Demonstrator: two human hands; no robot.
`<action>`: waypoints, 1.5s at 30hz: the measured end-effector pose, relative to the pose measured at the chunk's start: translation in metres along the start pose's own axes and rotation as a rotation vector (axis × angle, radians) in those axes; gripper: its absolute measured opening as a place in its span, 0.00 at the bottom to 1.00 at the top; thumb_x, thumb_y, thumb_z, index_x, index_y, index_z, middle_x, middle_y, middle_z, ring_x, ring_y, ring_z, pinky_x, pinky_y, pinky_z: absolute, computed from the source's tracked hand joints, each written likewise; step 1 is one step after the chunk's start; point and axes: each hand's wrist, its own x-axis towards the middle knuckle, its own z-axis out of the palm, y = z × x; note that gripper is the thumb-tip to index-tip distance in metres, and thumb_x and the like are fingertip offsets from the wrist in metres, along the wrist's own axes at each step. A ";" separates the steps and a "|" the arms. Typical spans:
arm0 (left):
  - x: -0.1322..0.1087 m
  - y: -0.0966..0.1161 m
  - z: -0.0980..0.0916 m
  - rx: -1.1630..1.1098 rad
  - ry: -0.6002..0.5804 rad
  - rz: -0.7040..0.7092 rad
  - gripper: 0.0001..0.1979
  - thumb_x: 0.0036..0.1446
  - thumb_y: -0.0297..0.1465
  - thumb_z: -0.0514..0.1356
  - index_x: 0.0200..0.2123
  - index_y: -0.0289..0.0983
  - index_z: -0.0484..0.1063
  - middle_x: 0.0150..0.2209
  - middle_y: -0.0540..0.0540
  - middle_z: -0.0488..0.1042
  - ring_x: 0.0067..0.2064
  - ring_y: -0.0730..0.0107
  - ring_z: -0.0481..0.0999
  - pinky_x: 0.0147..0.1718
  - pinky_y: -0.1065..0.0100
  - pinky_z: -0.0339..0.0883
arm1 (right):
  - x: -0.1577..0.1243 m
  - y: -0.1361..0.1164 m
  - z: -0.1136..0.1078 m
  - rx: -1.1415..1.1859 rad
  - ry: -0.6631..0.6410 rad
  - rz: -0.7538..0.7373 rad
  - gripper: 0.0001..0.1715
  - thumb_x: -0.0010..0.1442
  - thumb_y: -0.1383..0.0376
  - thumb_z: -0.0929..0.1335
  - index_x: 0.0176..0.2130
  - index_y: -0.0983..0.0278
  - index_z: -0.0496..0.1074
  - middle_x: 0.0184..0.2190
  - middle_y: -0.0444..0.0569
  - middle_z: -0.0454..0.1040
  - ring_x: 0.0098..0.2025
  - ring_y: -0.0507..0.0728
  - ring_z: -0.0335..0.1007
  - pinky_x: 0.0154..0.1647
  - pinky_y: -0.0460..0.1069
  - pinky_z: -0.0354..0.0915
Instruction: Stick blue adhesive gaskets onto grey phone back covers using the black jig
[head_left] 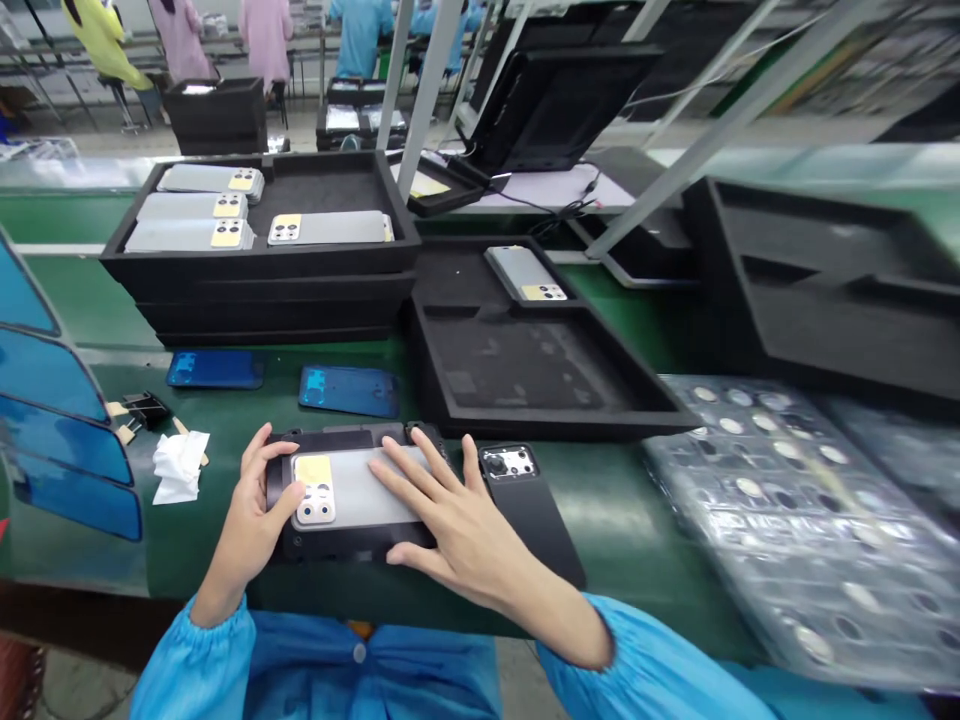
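A pale grey phone back cover with a yellow patch and camera rings at its left end lies in a black fixture on the green table. My left hand grips the fixture's left end, its thumb resting by the camera rings. Spread flat over the cover's right half is my right hand, fingers apart, hiding that end. Touching the fixture's right side or just beside it, a black phone-shaped piece with a camera block lies partly under my right forearm. Two blue film-faced panels lie beyond the fixture.
Stacked black trays hold several grey covers at the back left. Another black tray carries covers in its rear part. A clear plastic blister tray lies right. Blue panels, crumpled tissue and a binder clip are left.
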 end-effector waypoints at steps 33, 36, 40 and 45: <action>-0.002 -0.013 -0.002 0.016 0.047 0.086 0.21 0.55 0.37 0.66 0.52 0.41 0.74 0.72 0.35 0.55 0.73 0.48 0.56 0.70 0.49 0.52 | 0.037 -0.078 0.016 -0.046 0.285 0.167 0.37 0.74 0.45 0.55 0.57 0.68 0.77 0.66 0.67 0.68 0.69 0.76 0.62 0.69 0.80 0.38; -0.003 -0.014 -0.001 0.007 0.065 0.081 0.21 0.54 0.36 0.66 0.52 0.41 0.74 0.72 0.35 0.56 0.74 0.48 0.55 0.70 0.49 0.50 | 0.039 -0.055 0.010 -0.069 0.268 0.191 0.31 0.75 0.50 0.57 0.55 0.65 0.78 0.66 0.70 0.68 0.68 0.78 0.63 0.65 0.84 0.46; -0.004 -0.016 0.000 0.001 0.070 0.068 0.21 0.53 0.36 0.67 0.51 0.41 0.75 0.72 0.35 0.57 0.75 0.48 0.53 0.71 0.49 0.48 | 0.019 -0.026 0.009 -0.180 0.263 0.203 0.31 0.76 0.55 0.54 0.55 0.64 0.78 0.65 0.71 0.69 0.68 0.80 0.63 0.60 0.86 0.51; -0.005 -0.017 -0.001 0.005 0.065 0.063 0.21 0.54 0.36 0.66 0.51 0.41 0.74 0.73 0.35 0.55 0.74 0.48 0.54 0.70 0.49 0.50 | -0.009 -0.008 0.011 -0.265 0.288 0.266 0.35 0.76 0.55 0.50 0.58 0.66 0.76 0.64 0.74 0.69 0.67 0.82 0.64 0.55 0.86 0.57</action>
